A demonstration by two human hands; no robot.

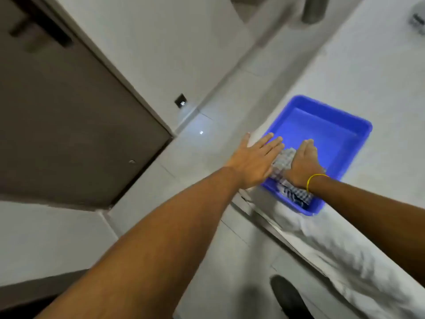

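Note:
A blue plastic tray (340,125) sits on a white-covered bed at the right. Inside its near end lies a folded checked cloth (284,161). My right hand (303,162), with a yellow band on the wrist, lies flat on the cloth with straight fingers pressing it down. My left hand (255,157) is spread flat with straight fingers over the tray's left rim and the cloth's left edge; whether it touches the cloth I cannot tell.
The white bed sheet (345,256) runs along the right side, its edge close to the tray. Pale floor tiles (202,157) lie to the left. A dark brown door (69,116) stands at the left. A dark shoe (289,295) shows at the bottom.

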